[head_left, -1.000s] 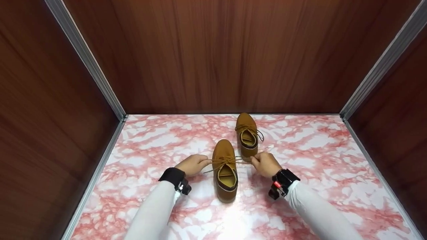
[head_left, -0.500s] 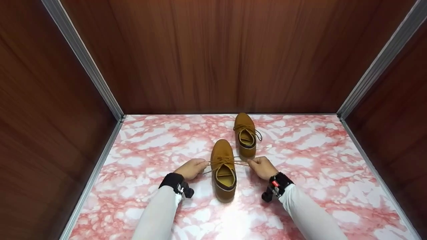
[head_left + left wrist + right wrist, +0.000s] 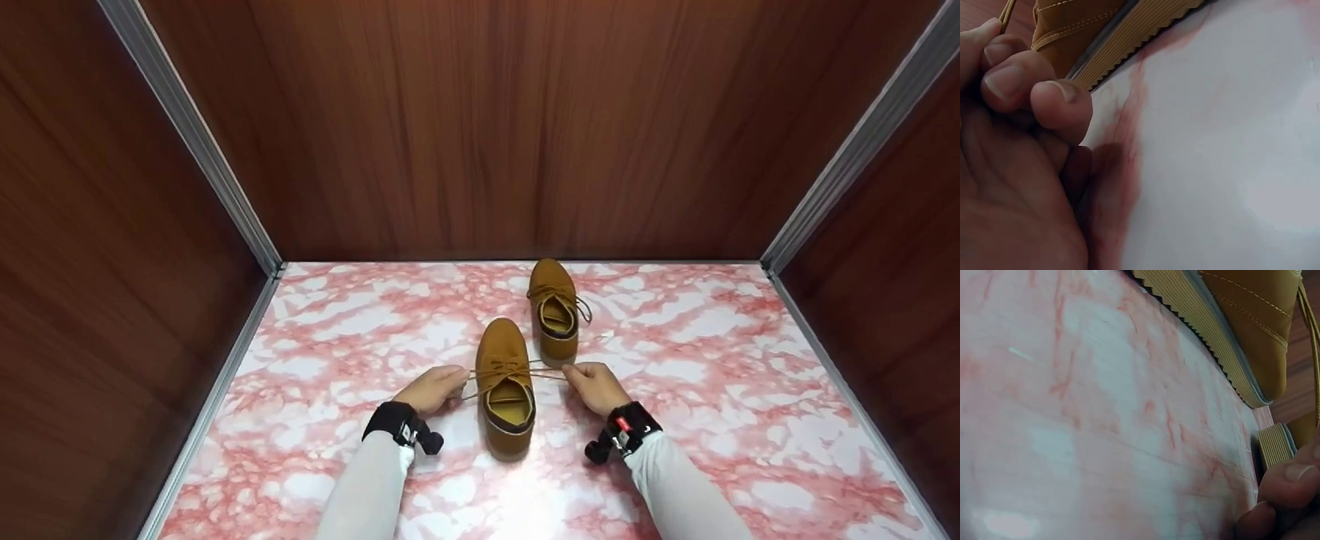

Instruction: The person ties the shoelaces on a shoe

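Note:
A tan lace-up shoe [image 3: 504, 341] stands on the marbled surface between my hands, its toe pointing away. From its left side a shoelace runs to my left hand [image 3: 433, 390], which pinches it between thumb and fingers. On the other side my right hand [image 3: 598, 386] pinches shoelace strands [image 3: 547, 373] stretched out from the shoe. The left wrist view shows curled fingers [image 3: 1008, 81] near the shoe's ridged sole [image 3: 1112, 48]. In the right wrist view taut lace strands [image 3: 1311, 326] come down toward fingers at the lower right edge; the pinch itself is out of that view.
A second tan shoe [image 3: 553, 315] with a looped lace stands just behind and to the right, close to my right hand. Dark wood panels [image 3: 480, 135] enclose the back and both sides. The surface is red-and-white marbled [image 3: 337, 330].
Both hands stay on the lace and have shifted slightly nearer to me in view. The right forearm has swung a little inward. The shoes stay in place, and the view tilts slightly.

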`<state>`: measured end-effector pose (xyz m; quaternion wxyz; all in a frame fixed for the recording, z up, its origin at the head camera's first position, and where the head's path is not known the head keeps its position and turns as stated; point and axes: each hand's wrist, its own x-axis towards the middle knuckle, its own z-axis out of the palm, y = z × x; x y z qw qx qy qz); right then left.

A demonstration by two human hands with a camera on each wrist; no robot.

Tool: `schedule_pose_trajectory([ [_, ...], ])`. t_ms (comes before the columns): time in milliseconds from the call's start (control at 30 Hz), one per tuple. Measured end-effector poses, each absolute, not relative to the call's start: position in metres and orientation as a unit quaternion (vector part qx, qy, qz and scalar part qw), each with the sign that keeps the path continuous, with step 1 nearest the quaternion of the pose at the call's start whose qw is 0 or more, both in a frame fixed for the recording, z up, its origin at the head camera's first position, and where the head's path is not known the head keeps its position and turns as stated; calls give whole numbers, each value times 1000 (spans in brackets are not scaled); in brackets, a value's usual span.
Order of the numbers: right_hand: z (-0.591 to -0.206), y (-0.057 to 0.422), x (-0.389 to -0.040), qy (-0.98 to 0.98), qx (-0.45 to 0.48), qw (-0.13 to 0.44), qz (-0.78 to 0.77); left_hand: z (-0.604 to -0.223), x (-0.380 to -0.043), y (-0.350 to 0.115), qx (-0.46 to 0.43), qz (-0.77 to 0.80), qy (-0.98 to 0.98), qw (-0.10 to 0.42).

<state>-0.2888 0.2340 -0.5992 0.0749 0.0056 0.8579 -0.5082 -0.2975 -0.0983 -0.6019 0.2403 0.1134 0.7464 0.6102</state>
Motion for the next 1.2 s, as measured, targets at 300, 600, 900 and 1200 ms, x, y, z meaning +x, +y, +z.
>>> schedule_pose_trajectory([
  [300,-602,232,-285,834,43,58,-547,-604,-296,-99,121,603,756,227],
  [600,-600,230,-285,811,52,66,-580,-608,-298,-103,131,614,747,219],
  [900,-601,226,-284,814,60,97,-569,-609,-295,-102,102,659,701,254],
  [1200,-600,222,-286,818,56,95,-564,-608,-293,-96,107,610,749,236],
])
